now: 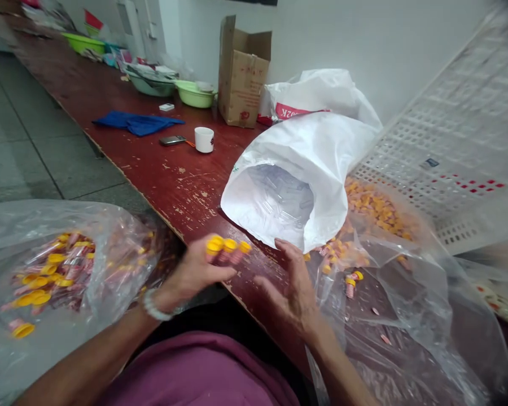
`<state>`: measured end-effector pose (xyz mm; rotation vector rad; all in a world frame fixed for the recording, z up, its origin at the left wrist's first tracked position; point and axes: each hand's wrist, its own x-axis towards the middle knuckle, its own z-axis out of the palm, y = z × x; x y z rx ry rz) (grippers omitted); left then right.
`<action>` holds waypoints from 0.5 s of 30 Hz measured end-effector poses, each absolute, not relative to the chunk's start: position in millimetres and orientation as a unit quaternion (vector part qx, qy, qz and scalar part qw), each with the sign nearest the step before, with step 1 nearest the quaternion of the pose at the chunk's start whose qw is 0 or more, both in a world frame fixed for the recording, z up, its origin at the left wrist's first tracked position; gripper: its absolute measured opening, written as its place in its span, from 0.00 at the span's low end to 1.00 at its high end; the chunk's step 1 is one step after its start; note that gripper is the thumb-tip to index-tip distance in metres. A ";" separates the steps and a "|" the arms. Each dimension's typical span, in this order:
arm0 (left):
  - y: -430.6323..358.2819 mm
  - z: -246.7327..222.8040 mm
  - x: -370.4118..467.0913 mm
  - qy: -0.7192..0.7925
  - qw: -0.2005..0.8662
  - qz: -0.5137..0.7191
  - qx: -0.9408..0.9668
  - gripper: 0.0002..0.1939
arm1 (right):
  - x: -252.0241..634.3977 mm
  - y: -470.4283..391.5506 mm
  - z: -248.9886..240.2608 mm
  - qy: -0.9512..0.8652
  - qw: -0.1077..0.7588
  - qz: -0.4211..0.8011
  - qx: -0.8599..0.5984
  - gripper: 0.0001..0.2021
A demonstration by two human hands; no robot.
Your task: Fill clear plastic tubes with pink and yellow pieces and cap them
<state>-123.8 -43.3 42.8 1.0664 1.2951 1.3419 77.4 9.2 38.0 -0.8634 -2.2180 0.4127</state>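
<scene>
My left hand (197, 268), with a pale bracelet at the wrist, is closed around several small pink pieces with yellow caps (230, 246). Their yellow ends point up and away from me. My right hand (294, 285) holds nothing, its thumb and fingers apart, just in front of a white sack (258, 217). The sack's mouth faces me, and clear plastic tubes (285, 192) lie inside. To my right, a clear plastic bag (389, 316) holds more yellow-capped pink pieces (350, 283). Another clear bag (114, 225) on my left contains clear tubes fitted with pink pieces and yellow caps (55, 276).
A white perforated basket (449, 129) leans at the right. Along the red table (186, 192) are a white cup (204, 140), a phone-like device (173, 140), a blue cloth (138, 123), a green basin (195, 97) and a cardboard box (243, 82).
</scene>
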 end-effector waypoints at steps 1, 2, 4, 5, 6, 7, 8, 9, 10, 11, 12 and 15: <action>-54.1 49.2 -150.7 0.561 0.415 0.583 0.416 0.14 | 77.7 18.3 38.3 -0.856 0.358 0.150 -0.341 0.24; -65.0 53.4 -178.9 0.607 0.358 0.591 0.392 0.14 | 79.3 28.7 38.0 -0.856 0.356 0.142 -0.347 0.20; -86.0 54.3 -234.7 0.743 0.205 0.556 0.310 0.15 | 85.1 49.1 36.2 -0.855 0.345 0.140 -0.361 0.15; -96.2 51.3 -260.2 0.787 0.147 0.540 0.258 0.16 | 87.9 57.6 35.5 -0.851 0.342 0.145 -0.372 0.14; -106.4 46.6 -282.9 0.807 0.119 0.539 0.211 0.16 | 89.9 64.5 35.2 -0.845 0.338 0.154 -0.384 0.15; -116.5 40.4 -302.7 0.810 0.115 0.546 0.178 0.17 | 90.7 69.9 35.1 -0.838 0.340 0.161 -0.396 0.15; -126.2 32.9 -319.8 0.820 0.117 0.544 0.134 0.18 | 90.1 74.2 35.2 -0.832 0.331 0.173 -0.411 0.16; -135.2 24.2 -334.5 0.826 0.133 0.539 0.102 0.19 | 88.0 77.8 35.4 -0.829 0.316 0.182 -0.424 0.16; -143.3 14.7 -347.3 0.827 0.145 0.537 0.080 0.20 | 84.7 80.8 35.5 -0.823 0.307 0.185 -0.440 0.17; -150.1 4.7 -358.3 0.836 0.132 0.530 0.050 0.21 | 80.4 82.9 35.7 -0.822 0.287 0.190 -0.454 0.17; -155.6 -5.3 -367.5 0.842 0.129 0.523 0.032 0.21 | 75.5 84.0 35.8 -0.823 0.266 0.199 -0.460 0.17; -163.7 -30.6 -385.5 0.843 0.140 0.519 -0.001 0.20 | 59.2 80.4 37.0 -0.831 0.223 0.236 -0.452 0.19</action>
